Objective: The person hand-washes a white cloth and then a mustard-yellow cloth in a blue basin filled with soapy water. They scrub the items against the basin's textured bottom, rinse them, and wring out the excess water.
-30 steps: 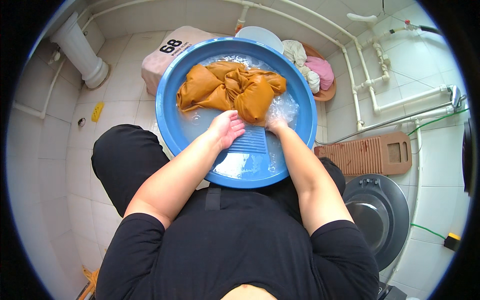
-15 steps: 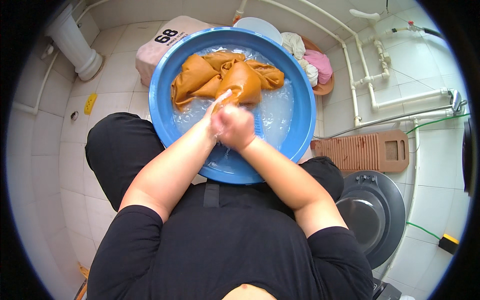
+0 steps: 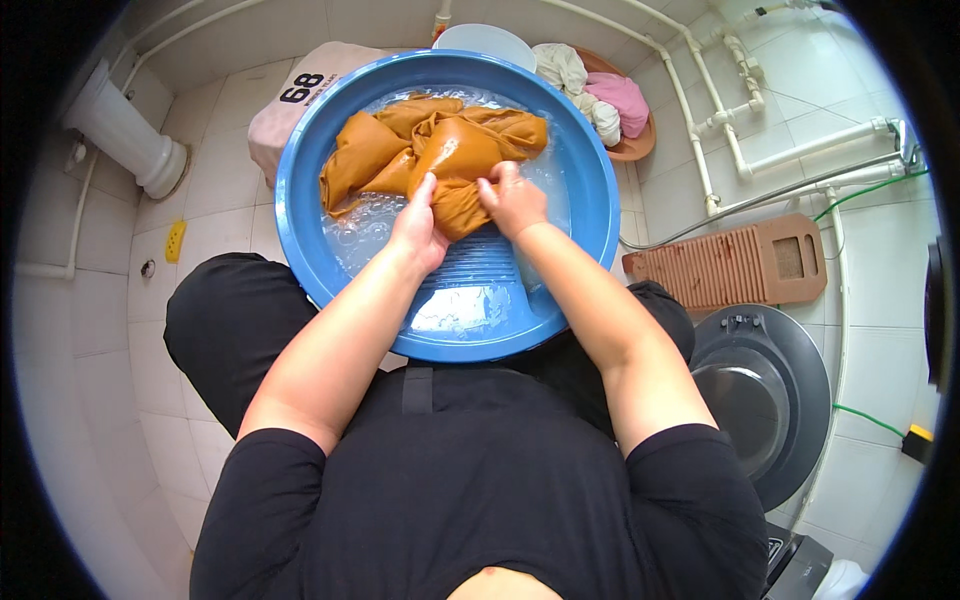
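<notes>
A large blue plastic basin (image 3: 297, 215) stands between my knees, with sudsy water (image 3: 362, 243) and a wet orange-brown cloth (image 3: 455, 150) bunched inside. My left hand (image 3: 420, 230) grips the near end of this cloth from its left side, thumb up along the fabric. On the opposite side my right hand (image 3: 515, 200) pinches the same gathered end between thumb and fingers. Both hands are just over the ridged washboard (image 3: 478, 262) moulded into the basin's near wall. The rest of the cloth lies in folds toward the far side, partly in the water.
A pink cloth-covered item (image 3: 290, 120) is behind the basin at the left. Beyond the far rim are a pale round lid or basin (image 3: 487, 42) and a brown basin (image 3: 640, 146) of white and pink laundry. A brown washboard (image 3: 715, 268) and dark basin (image 3: 800, 390) lie right; pipes (image 3: 700, 150) line the wall.
My hands, clenched together and blurred over the cloth's near end before, are now apart on either side of it. The gathered end and the moulded ridges show more fully.
</notes>
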Demonstrator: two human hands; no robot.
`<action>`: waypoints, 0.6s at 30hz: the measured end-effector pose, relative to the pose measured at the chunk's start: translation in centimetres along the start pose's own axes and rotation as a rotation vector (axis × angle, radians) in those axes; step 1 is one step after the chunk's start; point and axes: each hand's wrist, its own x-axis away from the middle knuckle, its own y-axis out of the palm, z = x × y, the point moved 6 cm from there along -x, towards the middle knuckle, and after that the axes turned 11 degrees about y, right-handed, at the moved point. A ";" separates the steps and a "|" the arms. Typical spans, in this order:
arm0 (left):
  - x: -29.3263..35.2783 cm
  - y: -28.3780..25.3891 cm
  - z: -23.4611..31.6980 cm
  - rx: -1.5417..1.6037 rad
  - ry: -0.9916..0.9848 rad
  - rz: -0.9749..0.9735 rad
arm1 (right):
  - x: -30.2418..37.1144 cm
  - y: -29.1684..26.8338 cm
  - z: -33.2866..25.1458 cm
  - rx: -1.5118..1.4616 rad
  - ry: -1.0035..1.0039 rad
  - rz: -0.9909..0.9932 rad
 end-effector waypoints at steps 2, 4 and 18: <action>-0.1 -0.3 -0.2 -0.005 0.020 0.025 | -0.6 -0.3 2.4 0.186 0.058 -0.056; -1.1 -1.4 0.1 -0.048 0.060 0.099 | -1.5 2.8 7.2 0.298 0.199 -0.278; -0.9 -1.2 -0.1 0.005 -0.074 -0.079 | 7.0 -1.8 -10.2 -0.957 -0.214 -0.170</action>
